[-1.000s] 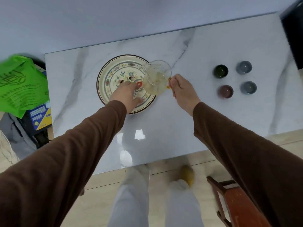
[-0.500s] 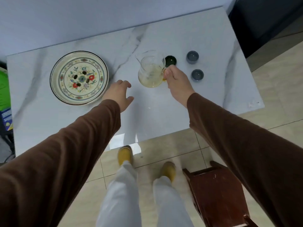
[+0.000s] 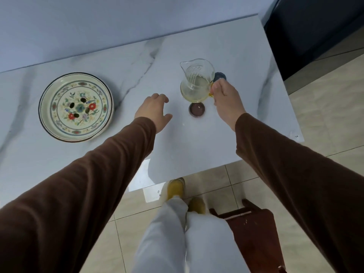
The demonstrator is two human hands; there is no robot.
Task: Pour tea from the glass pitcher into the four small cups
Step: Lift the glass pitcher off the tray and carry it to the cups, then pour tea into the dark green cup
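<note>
My right hand (image 3: 226,99) grips the yellow handle of the glass pitcher (image 3: 196,81), which holds pale yellow tea and hangs upright above the group of small cups. Just below the pitcher's base a maroon cup (image 3: 197,109) stands on the marble table (image 3: 197,146). A grey-blue cup (image 3: 220,76) peeks out behind the pitcher and my fingers. The other cups are hidden behind the pitcher and my hand. My left hand (image 3: 155,111) hovers low over the table, left of the maroon cup, fingers apart and holding nothing.
A flower-painted plate (image 3: 75,107) with drain holes sits at the table's left. A blue wall runs behind the table. A dark cabinet (image 3: 315,26) stands at the right. A red-brown wooden stool (image 3: 254,229) stands on the tiled floor by my legs.
My right hand has carried the pitcher from the plate rightward over to the cups. My left hand has left the plate and followed to the right. The camera has swung right.
</note>
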